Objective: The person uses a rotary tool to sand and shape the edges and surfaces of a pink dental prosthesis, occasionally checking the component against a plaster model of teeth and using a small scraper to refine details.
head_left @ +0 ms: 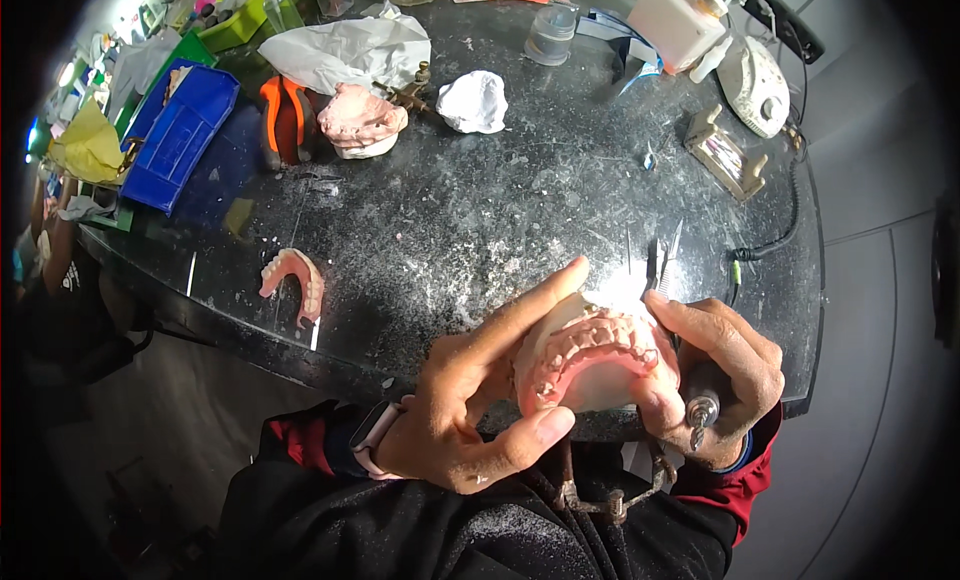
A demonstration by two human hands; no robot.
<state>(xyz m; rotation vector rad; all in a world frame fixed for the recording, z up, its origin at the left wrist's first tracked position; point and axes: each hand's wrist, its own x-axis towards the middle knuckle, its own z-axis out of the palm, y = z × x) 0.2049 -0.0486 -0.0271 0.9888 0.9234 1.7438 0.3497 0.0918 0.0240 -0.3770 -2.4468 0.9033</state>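
Observation:
Near the table's front edge I hold a dental model (600, 375) with a pink base and a row of teeth. My left hand (470, 400) is closed around its left side, the thumb on the near edge. Gripping the right side, my right hand (725, 355) also keeps a rotary handpiece (703, 408) in its palm, the spiral bur pointing down. Below the model shows part of a metal articulator frame (600, 502); where they join is hidden. Just beyond my right fingers lie thin metal tools (668, 258) under bright light.
A pink denture (298, 282) lies left on the dusty black table (440, 240). Farther back are orange-handled pliers (285, 120), a pink-and-white cast (362, 122), a white plaster piece (473, 102) and a blue bin (180, 135). A white control unit (752, 88) and cord stand right.

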